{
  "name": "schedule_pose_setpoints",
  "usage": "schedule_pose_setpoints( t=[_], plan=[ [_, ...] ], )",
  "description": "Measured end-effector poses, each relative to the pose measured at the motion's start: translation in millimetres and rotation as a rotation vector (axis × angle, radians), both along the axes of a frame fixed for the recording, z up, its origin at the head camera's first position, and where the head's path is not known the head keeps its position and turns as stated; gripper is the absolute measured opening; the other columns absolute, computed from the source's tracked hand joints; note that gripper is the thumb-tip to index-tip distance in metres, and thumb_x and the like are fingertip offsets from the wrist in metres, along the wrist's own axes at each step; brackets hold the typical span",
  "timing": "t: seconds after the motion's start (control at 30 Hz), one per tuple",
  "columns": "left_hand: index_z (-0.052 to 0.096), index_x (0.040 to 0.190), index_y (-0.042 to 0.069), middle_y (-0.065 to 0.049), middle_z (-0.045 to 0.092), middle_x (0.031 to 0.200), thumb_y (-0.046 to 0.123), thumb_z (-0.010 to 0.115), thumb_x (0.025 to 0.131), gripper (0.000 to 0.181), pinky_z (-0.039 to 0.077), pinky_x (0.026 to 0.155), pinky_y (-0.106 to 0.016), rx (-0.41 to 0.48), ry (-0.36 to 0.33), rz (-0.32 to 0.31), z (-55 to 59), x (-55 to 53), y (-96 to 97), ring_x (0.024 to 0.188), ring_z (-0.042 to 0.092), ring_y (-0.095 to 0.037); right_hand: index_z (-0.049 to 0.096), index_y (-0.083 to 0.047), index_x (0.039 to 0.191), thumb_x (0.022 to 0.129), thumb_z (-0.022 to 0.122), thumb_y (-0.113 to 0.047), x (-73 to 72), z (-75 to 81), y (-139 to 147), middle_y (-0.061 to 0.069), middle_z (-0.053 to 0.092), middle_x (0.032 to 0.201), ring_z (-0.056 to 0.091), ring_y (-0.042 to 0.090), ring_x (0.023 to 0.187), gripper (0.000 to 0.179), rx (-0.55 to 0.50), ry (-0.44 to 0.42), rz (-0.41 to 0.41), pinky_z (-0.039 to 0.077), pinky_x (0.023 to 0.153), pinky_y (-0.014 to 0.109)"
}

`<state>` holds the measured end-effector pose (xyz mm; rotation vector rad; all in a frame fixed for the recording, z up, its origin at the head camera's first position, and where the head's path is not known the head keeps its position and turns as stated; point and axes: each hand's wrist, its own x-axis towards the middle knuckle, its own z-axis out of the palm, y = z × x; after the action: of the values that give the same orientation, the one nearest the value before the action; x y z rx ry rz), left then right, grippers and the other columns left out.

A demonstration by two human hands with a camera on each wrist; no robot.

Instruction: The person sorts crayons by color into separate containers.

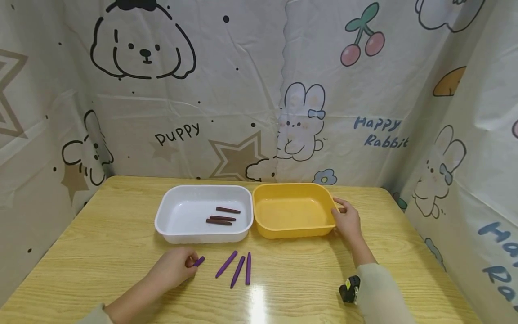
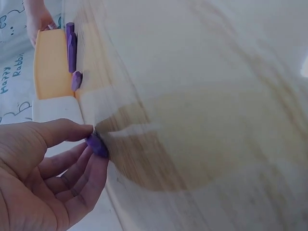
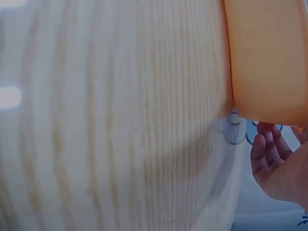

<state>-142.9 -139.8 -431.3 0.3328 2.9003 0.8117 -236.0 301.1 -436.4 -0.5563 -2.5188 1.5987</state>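
Observation:
Between its thumb and fingertips my left hand pinches a short purple crayon, just in front of the white bin. Three more purple crayons lie on the table to the right of that hand. Inside the white bin are three brown crayons. A yellow bin stands against the white one on its right, with bare floor inside. My right hand holds the yellow bin's right end, thumb at the rim and fingers along the outer wall.
A small black device sits by the right sleeve. The wooden table ends at a printed cloth that hangs behind it and along both sides.

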Motion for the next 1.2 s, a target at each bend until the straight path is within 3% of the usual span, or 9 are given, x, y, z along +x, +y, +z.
schedule_pose_setpoints(
  t=[0.17, 0.33, 0.57, 0.73, 0.87, 1.0, 1.2],
  plan=[
    [0.066, 0.078, 0.013, 0.004, 0.054, 0.066, 0.006, 0.073, 0.072, 0.012, 0.039, 0.053, -0.021, 0.060, -0.039, -0.019, 4.5, -1.1, -2.7, 0.061, 0.047, -0.010, 0.046, -0.015, 0.138, 0.095, 0.050, -0.016, 0.4, -0.4, 0, 0.014, 0.048, 0.108, 0.053, 0.008, 0.061, 0.043, 0.001, 0.018, 0.001, 0.048, 0.046, 0.022],
    [0.068, 0.084, 0.010, 0.004, 0.056, 0.068, 0.006, 0.072, 0.072, 0.013, 0.040, 0.053, -0.019, 0.096, -0.008, -0.092, 11.8, -3.0, -4.6, 0.062, 0.048, -0.008, 0.046, -0.018, 0.138, 0.095, 0.050, -0.018, 0.2, -2.2, 1, 0.013, 0.048, 0.108, 0.053, 0.008, 0.061, 0.043, -0.015, 0.011, -0.024, 0.048, 0.047, 0.022],
    [0.070, 0.086, 0.011, 0.005, 0.057, 0.069, 0.007, 0.071, 0.076, 0.010, 0.040, 0.054, -0.020, 0.101, -0.008, -0.103, 24.7, -4.7, 3.4, 0.064, 0.049, -0.008, 0.046, -0.016, 0.138, 0.096, 0.050, -0.017, 0.8, -1.1, -1, 0.014, 0.047, 0.109, 0.053, 0.009, 0.064, 0.043, -0.011, 0.016, -0.026, 0.049, 0.049, 0.023],
    [0.069, 0.085, 0.010, 0.005, 0.058, 0.070, 0.005, 0.070, 0.077, 0.010, 0.043, 0.056, -0.020, 0.120, 0.029, -0.172, 31.9, -10.2, 8.7, 0.064, 0.049, -0.006, 0.047, -0.016, 0.137, 0.095, 0.050, -0.016, 1.1, -0.4, -2, 0.015, 0.049, 0.109, 0.054, 0.009, 0.064, 0.042, -0.009, 0.027, -0.026, 0.050, 0.050, 0.024],
    [0.068, 0.084, 0.011, 0.005, 0.058, 0.072, 0.005, 0.069, 0.078, 0.009, 0.043, 0.058, -0.020, 0.101, 0.017, -0.189, 46.3, -14.4, 15.6, 0.066, 0.050, -0.007, 0.047, -0.014, 0.137, 0.095, 0.050, -0.016, 1.0, 0.5, -3, 0.015, 0.049, 0.108, 0.054, 0.009, 0.063, 0.042, -0.002, 0.029, -0.024, 0.050, 0.049, 0.024],
    [0.068, 0.085, 0.012, 0.005, 0.059, 0.072, 0.007, 0.071, 0.077, 0.010, 0.043, 0.057, -0.020, 0.070, 0.058, -0.207, 58.8, -18.5, 23.2, 0.064, 0.050, -0.007, 0.046, -0.015, 0.138, 0.095, 0.049, -0.016, 1.5, 0.6, -3, 0.014, 0.047, 0.107, 0.051, 0.008, 0.059, 0.042, -0.018, 0.017, -0.026, 0.048, 0.048, 0.023],
    [0.068, 0.085, 0.013, 0.005, 0.060, 0.072, 0.010, 0.072, 0.078, 0.009, 0.043, 0.060, -0.022, 0.039, 0.093, -0.218, 69.9, -29.5, 35.8, 0.065, 0.051, -0.006, 0.047, -0.016, 0.137, 0.095, 0.049, -0.016, 1.0, -1.7, -2, 0.012, 0.047, 0.106, 0.050, 0.007, 0.057, 0.043, -0.018, 0.013, -0.027, 0.048, 0.048, 0.022]
  ],
)
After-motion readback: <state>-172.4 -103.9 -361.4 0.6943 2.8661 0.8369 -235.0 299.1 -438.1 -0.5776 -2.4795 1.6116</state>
